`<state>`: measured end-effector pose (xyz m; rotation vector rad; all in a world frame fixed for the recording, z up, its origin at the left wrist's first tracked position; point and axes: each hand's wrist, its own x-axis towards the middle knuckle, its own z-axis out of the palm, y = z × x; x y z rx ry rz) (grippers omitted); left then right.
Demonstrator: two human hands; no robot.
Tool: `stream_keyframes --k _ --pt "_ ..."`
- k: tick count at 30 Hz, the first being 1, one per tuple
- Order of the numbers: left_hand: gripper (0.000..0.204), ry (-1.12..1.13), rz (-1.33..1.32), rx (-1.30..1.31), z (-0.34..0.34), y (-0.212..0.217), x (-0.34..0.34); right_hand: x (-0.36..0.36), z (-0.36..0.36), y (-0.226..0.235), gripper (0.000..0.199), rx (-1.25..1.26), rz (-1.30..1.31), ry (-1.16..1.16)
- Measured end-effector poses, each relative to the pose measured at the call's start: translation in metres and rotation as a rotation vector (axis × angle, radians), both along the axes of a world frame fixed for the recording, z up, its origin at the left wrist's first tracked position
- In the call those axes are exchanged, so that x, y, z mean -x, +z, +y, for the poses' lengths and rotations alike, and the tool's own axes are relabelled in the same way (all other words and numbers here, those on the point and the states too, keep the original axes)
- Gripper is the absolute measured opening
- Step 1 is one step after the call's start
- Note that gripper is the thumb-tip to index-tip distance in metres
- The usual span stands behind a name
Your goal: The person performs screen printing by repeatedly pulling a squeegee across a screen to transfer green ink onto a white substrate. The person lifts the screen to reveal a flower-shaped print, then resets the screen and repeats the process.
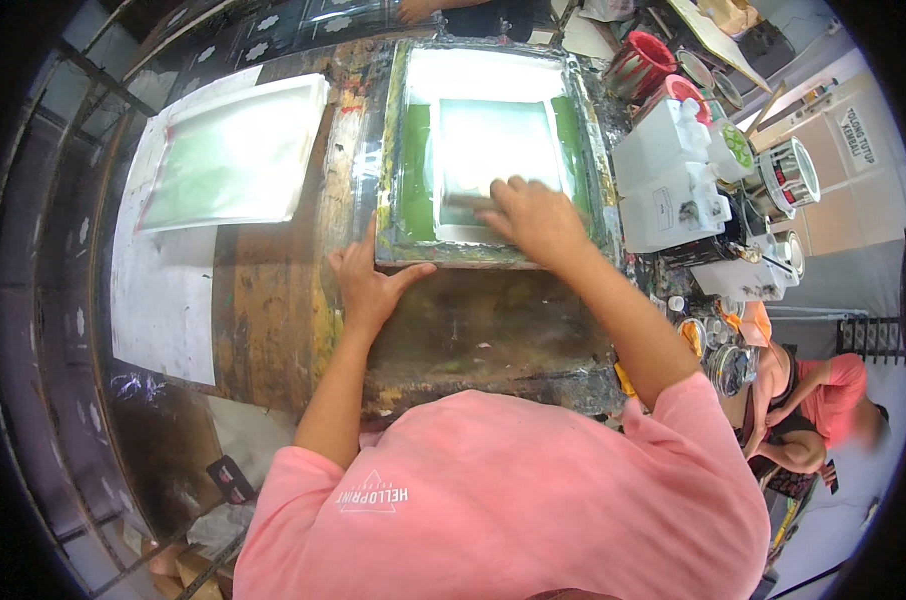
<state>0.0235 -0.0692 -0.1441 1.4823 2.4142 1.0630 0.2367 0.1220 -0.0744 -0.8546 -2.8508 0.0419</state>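
Note:
A screen-printing frame [384, 190] lies flat on the table in front of me, its mesh green at the sides with a pale, shiny middle. My right hand [538, 220] is closed on a squeegee [463, 201], which rests across the lower part of the mesh; its far end is hidden under my fingers. At the frame's near left corner is my left hand [366, 283], thumb and fingers spread, the thumb along the near edge and the fingers along the left side. To the left lies a stack of translucent sheets [233, 150] with a green tint.
White paper [163, 300] lies under the stack on the paint-stained wooden table [263, 320]. White jugs [663, 190], a red-stained bucket [641, 66] and several paint tubs crowd the right side. Another person [823, 390] sits at the far right; someone's hand [418, 10] shows at the top.

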Motion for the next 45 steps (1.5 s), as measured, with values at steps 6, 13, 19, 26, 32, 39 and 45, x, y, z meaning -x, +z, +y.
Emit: stream_keyframes --k 6,13,19,26,32,39,45 --pt "0.1 -0.172 -0.676 -0.312 0.017 0.035 -0.011 -0.014 -0.038 0.053 0.038 -0.109 0.221 0.011" --pt "0.094 -0.178 -0.348 -0.646 0.056 0.077 -0.003 0.015 0.006 0.128 0.031 -0.493 0.453 -0.024" --pt "0.111 0.028 0.473 0.43 0.012 0.031 -0.028 0.033 0.036 0.188 0.041 -0.458 0.5 -0.018" --pt "0.099 -0.116 0.015 0.069 0.043 0.049 -0.028 0.046 0.062 0.215 0.048 -0.395 0.48 -0.057" --pt "0.056 0.008 -0.138 -0.297 0.089 0.118 0.007 0.049 0.06 0.23 0.044 -0.322 0.45 -0.091" --pt "0.068 0.229 -0.13 -0.276 0.053 0.116 0.135 0.045 0.057 0.222 0.04 -0.35 0.484 -0.111" --pt "0.073 0.342 -0.103 -0.304 0.036 0.083 0.255 0.048 0.067 0.217 0.047 -0.347 0.467 -0.055"
